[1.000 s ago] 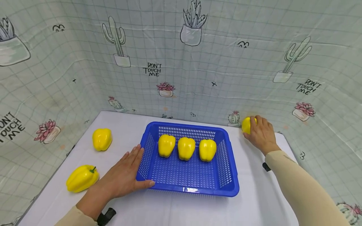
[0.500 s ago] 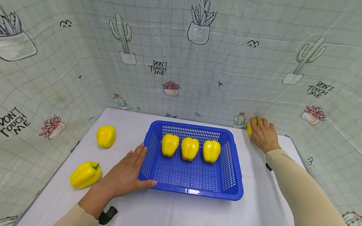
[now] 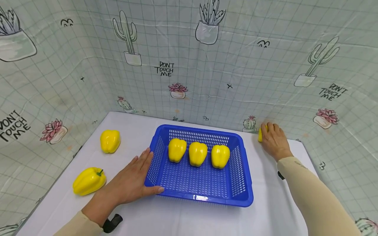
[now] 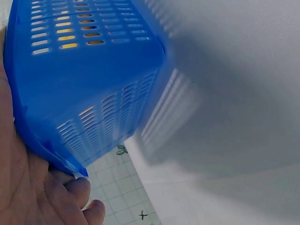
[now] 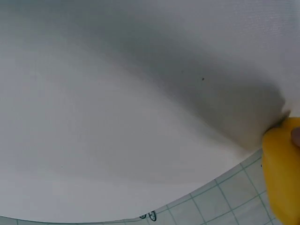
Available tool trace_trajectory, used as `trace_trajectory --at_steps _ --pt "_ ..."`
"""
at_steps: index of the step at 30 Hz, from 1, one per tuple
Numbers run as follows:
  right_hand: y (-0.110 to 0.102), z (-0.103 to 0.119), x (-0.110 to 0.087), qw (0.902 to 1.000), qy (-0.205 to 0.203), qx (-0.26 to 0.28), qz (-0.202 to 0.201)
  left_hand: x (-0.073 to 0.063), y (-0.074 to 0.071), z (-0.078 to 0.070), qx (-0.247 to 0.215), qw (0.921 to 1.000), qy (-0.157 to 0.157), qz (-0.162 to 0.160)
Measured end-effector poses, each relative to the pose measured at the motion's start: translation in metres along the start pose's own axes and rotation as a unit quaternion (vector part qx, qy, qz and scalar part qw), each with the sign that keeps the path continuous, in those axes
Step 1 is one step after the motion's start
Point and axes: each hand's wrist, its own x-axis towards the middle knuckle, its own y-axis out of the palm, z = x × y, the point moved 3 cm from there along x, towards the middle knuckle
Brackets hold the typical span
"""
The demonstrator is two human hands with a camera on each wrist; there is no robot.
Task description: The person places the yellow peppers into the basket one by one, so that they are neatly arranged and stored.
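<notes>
Right hand (image 3: pixel 276 142) curled round yellow pepper (image 3: pixel 260 135), left hand (image 3: pixel 130 182) spread on basket (image 3: pixel 224 201); pepper likely light, slick: grip its flanks

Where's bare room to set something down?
Inside the blue basket, near side of its three peppers; white table on the basket's near side and between it and the right sleeve. Crowded: left of the basket, around the left hand and two loose peppers.

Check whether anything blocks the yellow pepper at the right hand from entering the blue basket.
Only the raised right side of the blue basket stands in the way of the yellow pepper at the right hand; nothing else visible does. The three peppers inside sit toward the back, bare floor in front.
</notes>
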Motion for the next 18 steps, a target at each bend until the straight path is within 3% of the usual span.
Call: trace_trajectory --at_steps 4,12,18 --pt "0.000 0.001 -0.004 0.9999 0.010 0.010 -0.004 0.000 -0.001 0.000 -0.001 1.0000 -0.003 0.002" --pt "-0.011 0.006 -0.016 0.9992 0.031 -0.018 0.016 0.000 -0.001 -0.002 -0.007 1.0000 -0.003 0.005" --pt "-0.020 0.017 -0.024 0.9990 0.042 -0.002 0.013 -0.001 0.000 -0.001 -0.013 0.9999 -0.003 -0.002"
